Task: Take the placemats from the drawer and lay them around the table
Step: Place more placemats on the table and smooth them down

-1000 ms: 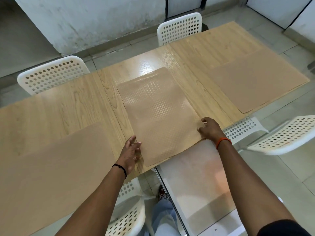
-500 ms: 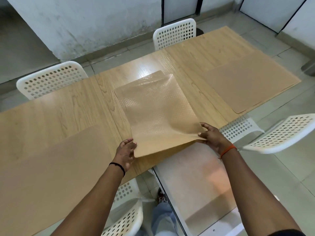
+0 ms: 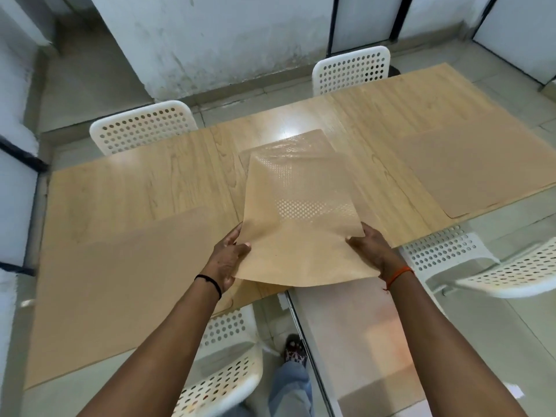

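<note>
Fingers (image 3: pixel 240 246) of left hand (image 3: pixel 227 260) and right hand (image 3: pixel 371 246) pinch the tan, dot-embossed placemat (image 3: pixel 301 224) by its side edges, near end raised over the counter (image 3: pixel 150 188) edge.

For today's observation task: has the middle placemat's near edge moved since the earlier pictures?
Yes. The middle placemat lay flat on the table; its near edge is now lifted off the table's edge.

We see bare table (image 3: pixel 144 188) between the left placemat (image 3: pixel 120 278) and the far left chair (image 3: pixel 141 124), open to a reaching hand. The lifted placemat (image 3: pixel 301 230) blocks the middle, a second one (image 3: pixel 288 145) lying beneath. The right placemat (image 3: pixel 478 170) covers the right end.
</note>
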